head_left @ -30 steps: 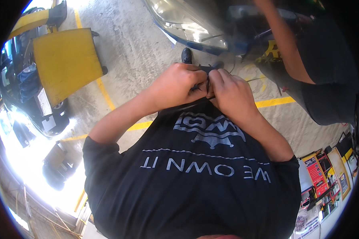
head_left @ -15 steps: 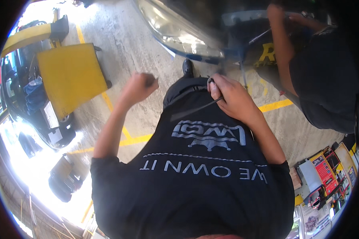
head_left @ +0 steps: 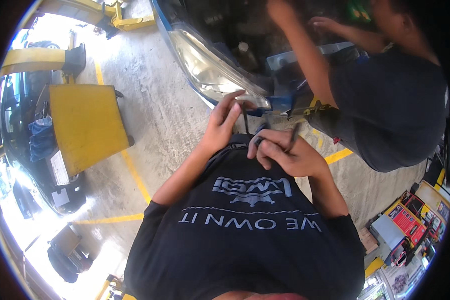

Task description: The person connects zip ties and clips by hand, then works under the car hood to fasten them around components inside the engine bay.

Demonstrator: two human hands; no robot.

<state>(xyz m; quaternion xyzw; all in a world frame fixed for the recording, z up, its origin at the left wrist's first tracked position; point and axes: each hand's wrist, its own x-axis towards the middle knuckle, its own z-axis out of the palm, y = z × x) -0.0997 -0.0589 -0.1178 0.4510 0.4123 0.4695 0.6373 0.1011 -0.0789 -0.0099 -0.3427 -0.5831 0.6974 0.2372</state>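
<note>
**Handling of a dark strip (head_left: pixel 245 120) in front of the waist**

Head view, the only one available.

Left hand (head_left: pixel 224 122): raised before the body, thumb and fingers drawn together at the upper end of the strip; apparently a fingertip pinch, not a full fist. Strip: thin, running down from those fingertips toward the dark clothing at the waist. Lower end hard to separate from that clothing.

Right hand (head_left: pixel 284 151): just beside, slightly lower, above the black shirt (head_left: pixel 245 245). Fingers curled, apparently grasping a dark piece (head_left: pixel 258 137) near the thumb. Narrow dark end (head_left: pixel 294 134) projecting above the knuckles. Link with the strip: cannot tell, owing to blur.

Surroundings: headlight (head_left: pixel 202 67) of a blue car just beyond the left hand; contact or gap there not readable. Co-worker (head_left: pixel 387 107) in dark clothing to the right, leaning in over the car. Yellow panel (head_left: pixel 87 132) well apart, to the left.

Handling notes, by judgement: pinch near the strip's end for control, with the length hanging straight and untwisted. Hold the right hand firm as an anchor; pull lightly with the left. Avoid catching shirt fabric under the strip. Work close to the body, clear of the headlight and the co-worker's space.
</note>
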